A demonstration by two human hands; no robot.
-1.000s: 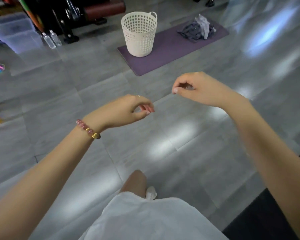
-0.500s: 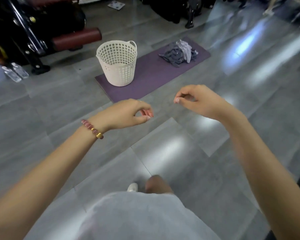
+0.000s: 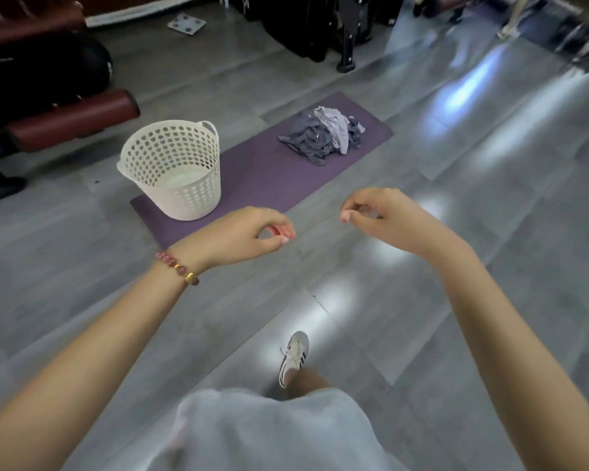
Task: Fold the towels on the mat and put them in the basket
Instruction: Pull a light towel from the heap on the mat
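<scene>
Grey tiled floor [image 3: 422,300] open all around me, wide bare stretch to the right of the mat and between me and its near edge. Purple mat [image 3: 269,171] lies diagonal ahead; the left side is hemmed in by dark padded equipment [image 3: 65,120], and black cases [image 3: 303,25] stand beyond the far edge. White perforated basket [image 3: 184,202] stands upright on the mat's near-left end, and the towels [image 3: 323,134] sit in a crumpled grey heap on the far-right end, well apart from the basket, with bare mat between. Both my hands are held out over the floor, short of the mat. Left hand [image 3: 249,232], with a beaded bracelet [image 3: 177,268] at the wrist, has loosely curled fingers with nothing in them, and sits just in front of the basket. Right hand [image 3: 385,215] is the same, curled loose and holding nothing; the towels are beyond it, well apart, untouched. One white shoe [image 3: 293,356] is on the floor below.
</scene>
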